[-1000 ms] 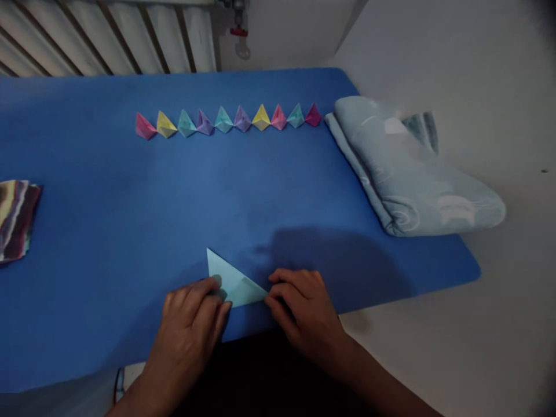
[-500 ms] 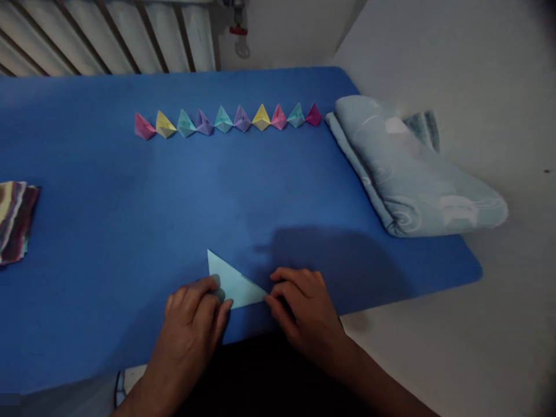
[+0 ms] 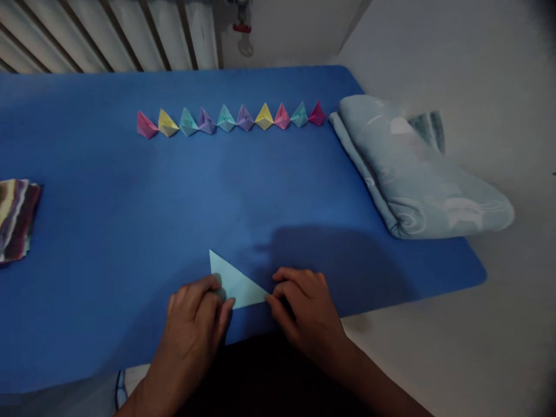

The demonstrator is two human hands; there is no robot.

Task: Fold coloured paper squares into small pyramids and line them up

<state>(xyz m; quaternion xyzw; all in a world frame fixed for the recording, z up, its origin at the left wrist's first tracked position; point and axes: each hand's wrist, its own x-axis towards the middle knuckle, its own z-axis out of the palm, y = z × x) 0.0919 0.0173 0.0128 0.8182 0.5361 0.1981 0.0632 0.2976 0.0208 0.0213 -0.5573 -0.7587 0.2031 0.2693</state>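
- Blue tabletop spans the frame.
- Pale paper triangle, lower centre: left hand gripping it with curled fingers, right hand pinching its right tip.
- Even pressure should keep edges aligned.

Ten paper figures; one triangle

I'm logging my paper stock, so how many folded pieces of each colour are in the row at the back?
Pink pieces, counting the deep magenta one at the right end: 3
Yellow pieces: 2
Teal pieces: 3
Purple pieces: 2
Total: 10
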